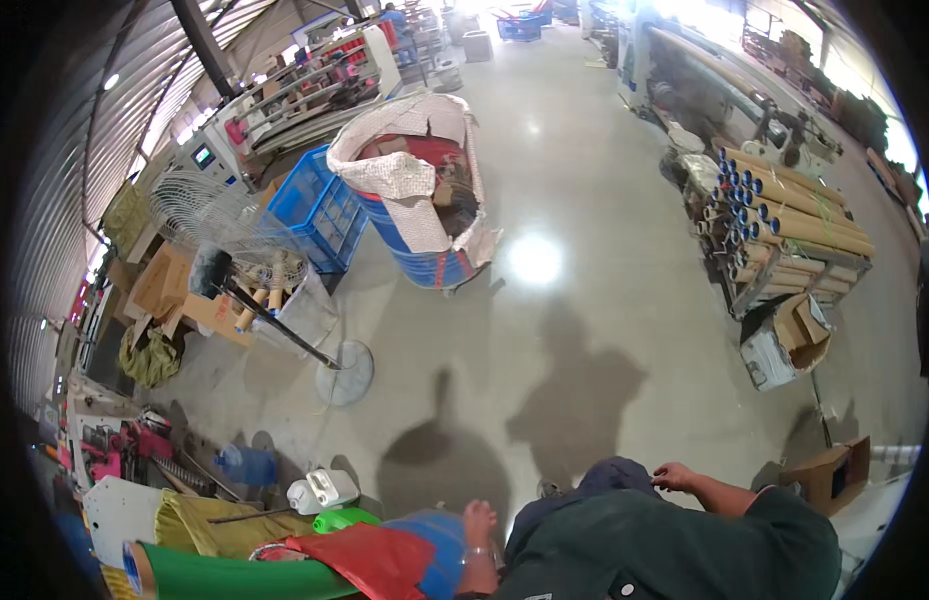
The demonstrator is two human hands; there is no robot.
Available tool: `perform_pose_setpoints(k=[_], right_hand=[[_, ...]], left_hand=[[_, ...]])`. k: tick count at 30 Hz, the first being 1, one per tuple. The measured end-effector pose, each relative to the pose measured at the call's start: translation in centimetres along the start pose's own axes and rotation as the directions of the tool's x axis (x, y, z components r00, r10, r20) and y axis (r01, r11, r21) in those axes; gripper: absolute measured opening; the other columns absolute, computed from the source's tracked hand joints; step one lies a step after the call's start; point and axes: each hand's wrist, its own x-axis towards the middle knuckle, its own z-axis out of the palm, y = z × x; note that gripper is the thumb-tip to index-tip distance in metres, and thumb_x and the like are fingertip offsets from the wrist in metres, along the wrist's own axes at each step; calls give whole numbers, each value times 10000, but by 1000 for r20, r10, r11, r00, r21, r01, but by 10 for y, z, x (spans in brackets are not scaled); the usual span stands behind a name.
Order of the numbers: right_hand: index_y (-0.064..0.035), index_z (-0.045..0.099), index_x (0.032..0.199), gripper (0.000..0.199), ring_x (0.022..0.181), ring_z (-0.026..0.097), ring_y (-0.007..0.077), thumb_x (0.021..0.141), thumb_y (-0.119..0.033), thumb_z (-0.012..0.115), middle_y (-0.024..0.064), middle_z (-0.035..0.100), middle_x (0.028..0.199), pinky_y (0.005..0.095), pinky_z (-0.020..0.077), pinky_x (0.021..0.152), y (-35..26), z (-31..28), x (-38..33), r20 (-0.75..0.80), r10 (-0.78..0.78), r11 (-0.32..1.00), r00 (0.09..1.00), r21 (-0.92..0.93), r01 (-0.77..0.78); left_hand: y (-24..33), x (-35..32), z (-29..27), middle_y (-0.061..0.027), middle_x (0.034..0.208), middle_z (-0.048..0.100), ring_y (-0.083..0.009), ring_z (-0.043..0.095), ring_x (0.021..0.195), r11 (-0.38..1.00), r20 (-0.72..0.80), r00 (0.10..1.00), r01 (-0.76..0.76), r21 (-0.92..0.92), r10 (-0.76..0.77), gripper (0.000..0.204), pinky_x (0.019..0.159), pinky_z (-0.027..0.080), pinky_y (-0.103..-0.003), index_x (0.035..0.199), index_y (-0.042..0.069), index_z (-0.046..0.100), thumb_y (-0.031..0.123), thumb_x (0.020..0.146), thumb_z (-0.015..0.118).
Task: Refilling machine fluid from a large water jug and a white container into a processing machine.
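Note:
My left hand (pixel 480 522) hangs low in front of me, a light band around its wrist. It is beside a blue rounded container (pixel 435 540) with a red sheet (pixel 380 555) draped over it; whether they touch I cannot tell. The left fingers are smeared and hard to make out. Out to my right, my right hand (pixel 673 477) is held away from my body, fingers loosely bent and apart, with nothing in it. Bare floor lies beyond that hand. Left of the red sheet is a green roll (pixel 255 575) on a cardboard core.
Ahead stands a blue bin (pixel 415 265) lined with a white woven sack. Left are a blue crate (pixel 315 200), a standing fan (pixel 345 372), a white jug (pixel 330 490) and machinery. Right are a rack of cardboard tubes (pixel 785 215) and open cartons (pixel 785 345).

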Motion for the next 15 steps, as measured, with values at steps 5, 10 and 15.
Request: perform_pose_setpoints(k=[5, 10, 15], right_hand=[[40, 598, 1216, 556, 821, 661, 220, 787, -281, 748, 150, 690, 961, 335, 542, 712, -128, -24, 88, 34, -3, 996, 999, -92, 6], [41, 564, 1252, 557, 867, 651, 226, 782, -212, 723, 157, 674, 1006, 344, 534, 696, -272, -54, 158, 143, -31, 971, 989, -229, 63], [43, 531, 1279, 601, 912, 653, 242, 755, -139, 760, 178, 665, 1088, 349, 531, 741, -393, -81, 235, 290, -89, 933, 953, -312, 181]], left_hand=[[194, 41, -20, -84, 1010, 616, -134, 615, 751, 929, -191, 965, -228, -292, 177, 451, 603, 504, -257, 1335, 26, 461, 103, 910, 593], [177, 64, -32, -85, 1019, 627, -136, 620, 755, 936, -341, 938, -69, -345, -57, 481, 613, 511, -260, 1340, 22, 466, 142, 902, 625], [125, 59, -12, -69, 906, 648, -142, 621, 682, 931, -496, 806, 176, -320, -323, 446, 549, 487, -274, 1242, 26, 560, 251, 876, 682]])
